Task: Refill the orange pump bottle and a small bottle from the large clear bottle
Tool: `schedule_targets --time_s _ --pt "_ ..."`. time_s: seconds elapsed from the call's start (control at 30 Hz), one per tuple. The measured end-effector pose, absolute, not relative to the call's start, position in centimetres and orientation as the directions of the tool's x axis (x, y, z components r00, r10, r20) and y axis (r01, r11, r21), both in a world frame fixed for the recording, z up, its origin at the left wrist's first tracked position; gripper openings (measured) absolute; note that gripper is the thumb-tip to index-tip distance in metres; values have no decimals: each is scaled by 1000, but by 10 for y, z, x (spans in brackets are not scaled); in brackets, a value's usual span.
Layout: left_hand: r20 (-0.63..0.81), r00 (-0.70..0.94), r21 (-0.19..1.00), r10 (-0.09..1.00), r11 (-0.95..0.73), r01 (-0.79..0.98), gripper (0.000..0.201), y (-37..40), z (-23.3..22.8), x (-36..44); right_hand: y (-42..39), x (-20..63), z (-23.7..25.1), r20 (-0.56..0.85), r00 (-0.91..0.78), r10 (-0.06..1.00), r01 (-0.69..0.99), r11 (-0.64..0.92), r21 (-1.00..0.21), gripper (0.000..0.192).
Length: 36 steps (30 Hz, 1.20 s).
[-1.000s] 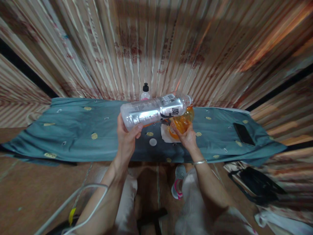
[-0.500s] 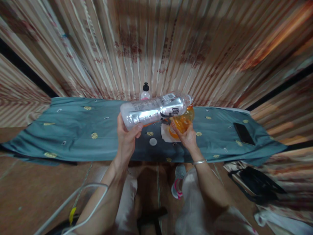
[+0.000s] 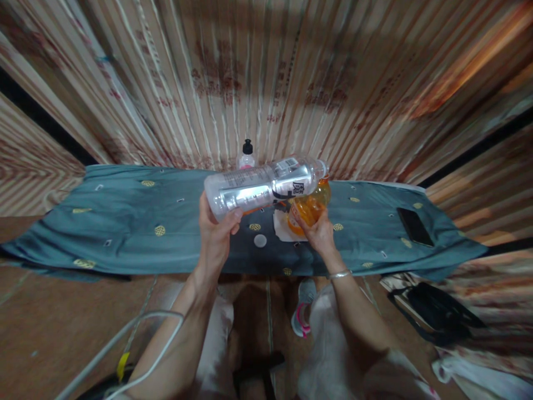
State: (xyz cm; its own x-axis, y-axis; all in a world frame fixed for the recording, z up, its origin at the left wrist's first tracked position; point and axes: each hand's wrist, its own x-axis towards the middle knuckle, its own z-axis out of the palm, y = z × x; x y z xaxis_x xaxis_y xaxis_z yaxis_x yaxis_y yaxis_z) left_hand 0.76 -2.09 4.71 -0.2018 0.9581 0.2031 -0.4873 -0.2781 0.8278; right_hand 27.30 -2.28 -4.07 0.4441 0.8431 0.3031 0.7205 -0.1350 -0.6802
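Note:
My left hand [image 3: 219, 225] is wrapped round the base of a large clear plastic bottle [image 3: 254, 191] with a silver label. The bottle is tipped almost level, its neck to the right. That neck meets the top of an orange bottle [image 3: 308, 210], which leans a little to the right with my right hand [image 3: 320, 232] closed round its side. Whether liquid passes between the two mouths cannot be made out. Under the orange bottle lies a white tissue [image 3: 283, 229]. A small white cap [image 3: 260, 240] rests on the cloth between my hands. Something orange behind the clear bottle is mostly hidden.
A teal cloth with a pineapple print [image 3: 125, 222] covers the narrow table. At its back stands a small bottle with a black top [image 3: 247, 149]. A dark phone [image 3: 415, 226] lies at the right. Behind is a striped curtain [image 3: 258, 83]; a black bag [image 3: 437, 314] sits low right.
Almost nothing differs. Both hands keep their grip, and the two bottles hold the same pose; the whole view has shifted very slightly.

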Motion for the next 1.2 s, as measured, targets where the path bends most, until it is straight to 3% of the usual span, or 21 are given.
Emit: schedule_targets --time_s 1.2 --pt "189 -208 830 960 -269 -489 65 -22 50 7 -23 273 -40 299 441 846 722 -137 -678 99"
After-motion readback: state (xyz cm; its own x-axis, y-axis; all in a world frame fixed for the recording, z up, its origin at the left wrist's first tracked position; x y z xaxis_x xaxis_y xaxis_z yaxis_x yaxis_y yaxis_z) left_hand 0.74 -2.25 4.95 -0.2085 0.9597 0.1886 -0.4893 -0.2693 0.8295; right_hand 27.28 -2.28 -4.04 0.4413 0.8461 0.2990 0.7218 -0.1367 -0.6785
